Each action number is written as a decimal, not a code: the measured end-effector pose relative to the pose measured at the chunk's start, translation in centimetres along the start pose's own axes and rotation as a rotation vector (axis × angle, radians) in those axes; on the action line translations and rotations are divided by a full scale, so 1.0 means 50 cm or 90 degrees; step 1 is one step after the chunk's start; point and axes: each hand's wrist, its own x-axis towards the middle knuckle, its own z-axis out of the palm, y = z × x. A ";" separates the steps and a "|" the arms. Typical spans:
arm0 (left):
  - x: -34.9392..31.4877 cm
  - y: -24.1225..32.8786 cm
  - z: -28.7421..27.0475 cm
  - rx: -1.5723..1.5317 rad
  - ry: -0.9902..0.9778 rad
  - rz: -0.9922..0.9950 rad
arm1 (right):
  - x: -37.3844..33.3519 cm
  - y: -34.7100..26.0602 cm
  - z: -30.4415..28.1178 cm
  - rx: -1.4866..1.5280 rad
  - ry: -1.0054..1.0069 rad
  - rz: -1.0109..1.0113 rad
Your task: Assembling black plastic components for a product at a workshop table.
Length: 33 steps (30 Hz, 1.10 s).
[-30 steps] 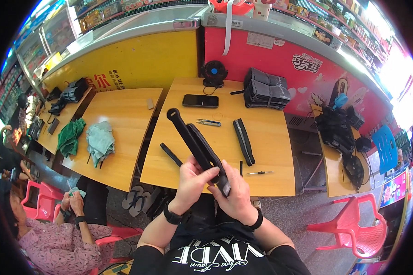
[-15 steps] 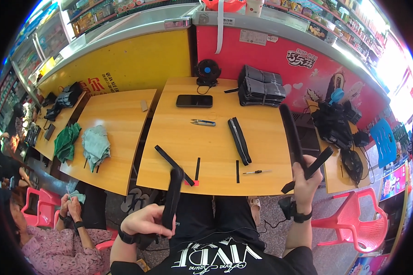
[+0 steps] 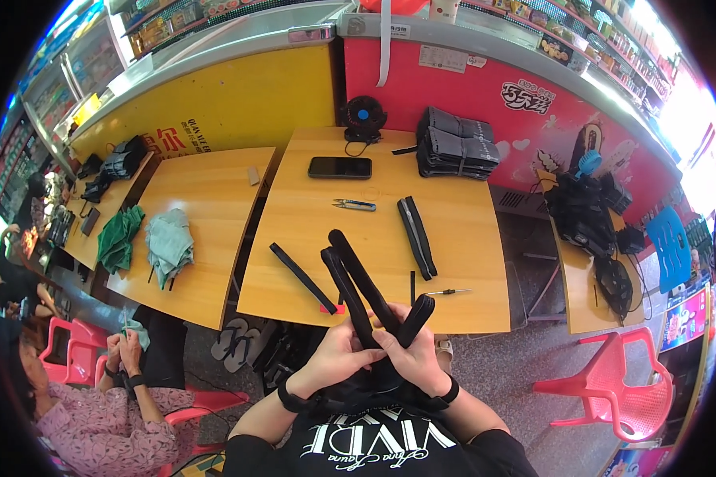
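Note:
My left hand (image 3: 338, 354) and my right hand (image 3: 412, 359) are close together just in front of the table's near edge. Both are closed on a long black fabric strap (image 3: 363, 274), folded so that two lengths point up over the table and another end sticks up at the right hand. Left of the hands, a separate black strip (image 3: 302, 278) lies slanting on the wooden table (image 3: 294, 215). To the right are a folded black strip with a grey line (image 3: 418, 238), a short dark strip (image 3: 412, 288) and a thin pointed tool (image 3: 447, 292).
Thread snips (image 3: 354, 205), a black phone (image 3: 340, 167), a small fan (image 3: 364, 115) and a stack of dark grey folded pieces (image 3: 457, 147) lie farther back. Green cloth (image 3: 121, 237) is on the left table. A seated person (image 3: 107, 397) works at left; a pink chair (image 3: 612, 385) stands right.
My hands were wide apart, each with black strap. They have come together in the middle, and the straps now stand side by side between them.

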 end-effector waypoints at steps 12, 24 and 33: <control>-0.003 0.005 -0.037 0.134 -0.057 0.042 | 0.008 -0.020 -0.062 -0.110 -0.115 0.082; -0.012 0.035 -0.032 0.278 -0.160 0.034 | -0.021 0.016 -0.019 -0.140 -0.137 -0.067; 0.004 0.006 -0.017 -0.330 0.008 0.290 | -0.014 0.011 -0.002 -0.008 -0.130 0.007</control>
